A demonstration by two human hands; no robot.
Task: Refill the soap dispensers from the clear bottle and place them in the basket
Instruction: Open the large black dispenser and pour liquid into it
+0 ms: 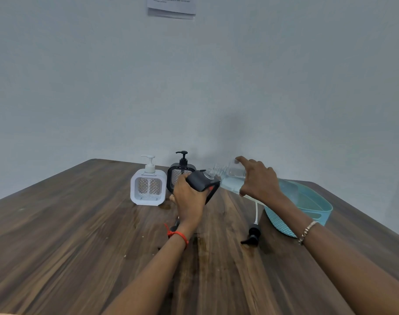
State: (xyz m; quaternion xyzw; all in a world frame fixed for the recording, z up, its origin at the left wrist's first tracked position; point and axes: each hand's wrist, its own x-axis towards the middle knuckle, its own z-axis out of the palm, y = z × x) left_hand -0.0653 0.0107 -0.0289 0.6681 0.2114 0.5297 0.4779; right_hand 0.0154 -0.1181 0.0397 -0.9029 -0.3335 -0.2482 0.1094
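My left hand (189, 198) grips a black soap dispenser (203, 181) with its pump off, tilted so its open neck points right. My right hand (258, 180) holds the clear bottle (230, 178) tipped on its side, its threaded mouth meeting the dispenser's neck. A white dispenser (148, 189) and a second black dispenser (180, 171) stand upright behind, pumps on. The removed black pump (253, 233) with its white tube lies on the table. The light blue basket (316, 210) sits to the right, partly hidden by my right arm.
The wooden table (80, 235) ends against a plain wall right behind the dispensers. Wet spots mark the wood near my left wrist. A small dark object lies under my left wrist, mostly hidden. Paper sheets (171, 5) hang high on the wall.
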